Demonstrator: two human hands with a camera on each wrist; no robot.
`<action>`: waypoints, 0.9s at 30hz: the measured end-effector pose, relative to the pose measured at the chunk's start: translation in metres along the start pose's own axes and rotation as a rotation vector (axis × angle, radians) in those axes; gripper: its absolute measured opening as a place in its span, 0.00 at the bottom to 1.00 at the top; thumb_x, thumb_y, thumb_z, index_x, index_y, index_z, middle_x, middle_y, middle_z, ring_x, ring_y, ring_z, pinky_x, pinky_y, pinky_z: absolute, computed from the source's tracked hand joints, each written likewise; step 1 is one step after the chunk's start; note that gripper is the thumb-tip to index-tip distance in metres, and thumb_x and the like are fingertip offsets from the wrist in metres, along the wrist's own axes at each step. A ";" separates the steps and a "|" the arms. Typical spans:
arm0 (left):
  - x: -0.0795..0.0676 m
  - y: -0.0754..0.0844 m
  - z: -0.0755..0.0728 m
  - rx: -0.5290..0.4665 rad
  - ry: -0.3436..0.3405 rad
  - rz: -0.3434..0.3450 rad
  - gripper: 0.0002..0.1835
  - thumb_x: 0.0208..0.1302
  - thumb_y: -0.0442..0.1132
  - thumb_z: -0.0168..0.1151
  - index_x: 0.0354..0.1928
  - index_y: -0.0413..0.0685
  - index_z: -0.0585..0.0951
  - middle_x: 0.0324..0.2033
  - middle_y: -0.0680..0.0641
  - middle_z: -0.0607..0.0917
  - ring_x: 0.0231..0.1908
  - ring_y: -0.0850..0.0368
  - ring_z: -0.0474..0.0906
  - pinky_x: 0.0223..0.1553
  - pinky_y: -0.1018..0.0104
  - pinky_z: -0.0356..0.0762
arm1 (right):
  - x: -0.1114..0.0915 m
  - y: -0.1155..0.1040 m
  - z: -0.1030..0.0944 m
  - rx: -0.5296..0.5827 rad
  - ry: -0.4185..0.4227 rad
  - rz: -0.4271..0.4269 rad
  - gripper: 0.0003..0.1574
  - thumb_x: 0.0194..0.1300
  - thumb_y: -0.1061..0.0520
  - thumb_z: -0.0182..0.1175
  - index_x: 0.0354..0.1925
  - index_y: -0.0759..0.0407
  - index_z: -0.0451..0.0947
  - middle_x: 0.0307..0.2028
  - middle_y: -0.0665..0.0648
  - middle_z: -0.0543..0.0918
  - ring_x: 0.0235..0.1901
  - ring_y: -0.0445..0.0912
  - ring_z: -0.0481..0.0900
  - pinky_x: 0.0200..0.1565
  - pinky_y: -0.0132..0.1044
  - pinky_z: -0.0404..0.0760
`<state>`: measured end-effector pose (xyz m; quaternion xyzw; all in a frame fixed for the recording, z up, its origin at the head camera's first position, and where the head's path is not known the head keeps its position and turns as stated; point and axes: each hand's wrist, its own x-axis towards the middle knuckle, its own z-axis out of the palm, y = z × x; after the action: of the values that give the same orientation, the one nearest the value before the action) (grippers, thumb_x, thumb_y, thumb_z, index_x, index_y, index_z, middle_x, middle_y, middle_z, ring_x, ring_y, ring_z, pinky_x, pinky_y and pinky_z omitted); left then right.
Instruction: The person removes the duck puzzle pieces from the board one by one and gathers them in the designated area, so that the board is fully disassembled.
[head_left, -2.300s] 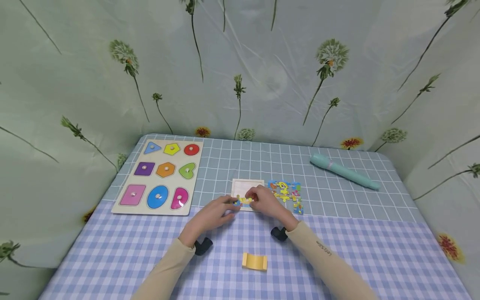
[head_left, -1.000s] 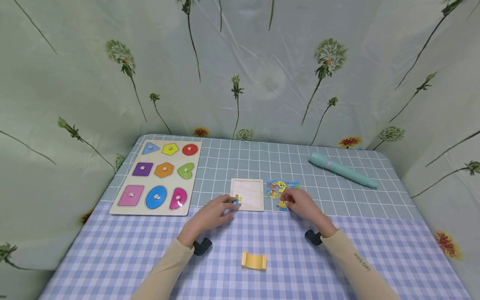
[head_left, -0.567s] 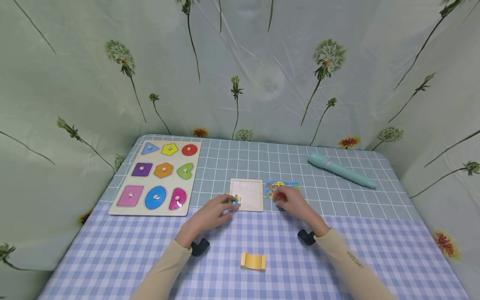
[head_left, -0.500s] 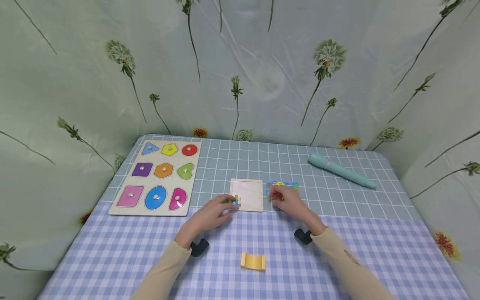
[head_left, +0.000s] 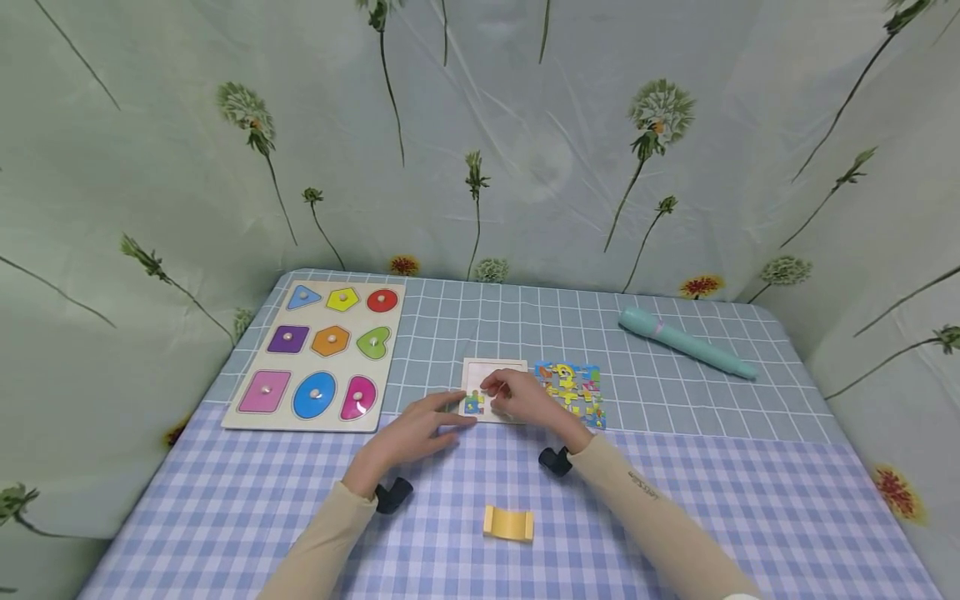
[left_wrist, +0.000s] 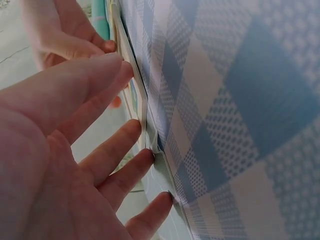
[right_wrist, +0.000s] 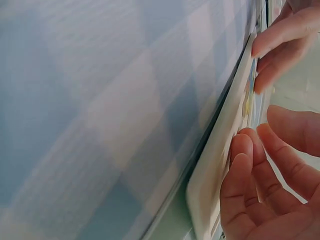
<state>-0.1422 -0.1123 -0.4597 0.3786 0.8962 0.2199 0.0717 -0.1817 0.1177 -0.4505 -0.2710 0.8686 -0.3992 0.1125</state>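
Note:
A small light wooden puzzle tray (head_left: 495, 363) lies mid-table, with a blue and yellow jigsaw piece (head_left: 472, 406) in its near left corner. My left hand (head_left: 416, 427) rests at the tray's left side, its fingers extended and touching the near left edge. Over the tray's near part is my right hand (head_left: 521, 398), fingers bent and thumb close to the index finger; whether a piece sits between the fingertips is hidden. In the right wrist view, the right hand's fingers (right_wrist: 240, 170) are against the tray. Colourful jigsaw pieces (head_left: 566, 375) lie just right of the tray.
A shape-knob board (head_left: 322, 358) lies at the left with several coloured shapes. A teal, tapered stick-like object (head_left: 686, 343) lies at the back right. A small yellow curved block (head_left: 509, 523) stands near the front middle, between my forearms.
My right hand went from the tray to the loose pieces on the right, then came back left over the tray. The left hand has stayed by the tray's left edge, its fingers slightly more spread.

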 end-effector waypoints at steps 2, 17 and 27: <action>0.000 0.000 0.000 0.004 -0.001 0.002 0.17 0.65 0.38 0.62 0.56 0.49 0.81 0.64 0.36 0.68 0.64 0.39 0.62 0.60 0.42 0.63 | 0.004 -0.002 0.004 -0.004 -0.007 0.008 0.15 0.54 0.73 0.58 0.43 0.70 0.79 0.33 0.58 0.81 0.32 0.46 0.77 0.37 0.32 0.76; 0.001 0.001 0.002 -0.023 -0.021 -0.071 0.19 0.63 0.42 0.64 0.56 0.51 0.82 0.64 0.39 0.68 0.64 0.42 0.62 0.62 0.45 0.62 | 0.012 -0.008 0.011 0.026 0.001 0.074 0.18 0.54 0.74 0.53 0.43 0.65 0.79 0.29 0.52 0.78 0.28 0.41 0.73 0.34 0.31 0.73; 0.002 0.001 0.001 -0.030 -0.023 -0.077 0.19 0.63 0.42 0.64 0.56 0.51 0.81 0.65 0.40 0.68 0.65 0.42 0.62 0.63 0.46 0.61 | 0.013 -0.006 0.007 0.093 0.059 0.071 0.10 0.57 0.73 0.57 0.36 0.62 0.76 0.28 0.52 0.76 0.27 0.42 0.72 0.33 0.33 0.73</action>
<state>-0.1423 -0.1099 -0.4602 0.3451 0.9058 0.2261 0.0963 -0.1878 0.1028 -0.4507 -0.2228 0.8612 -0.4426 0.1133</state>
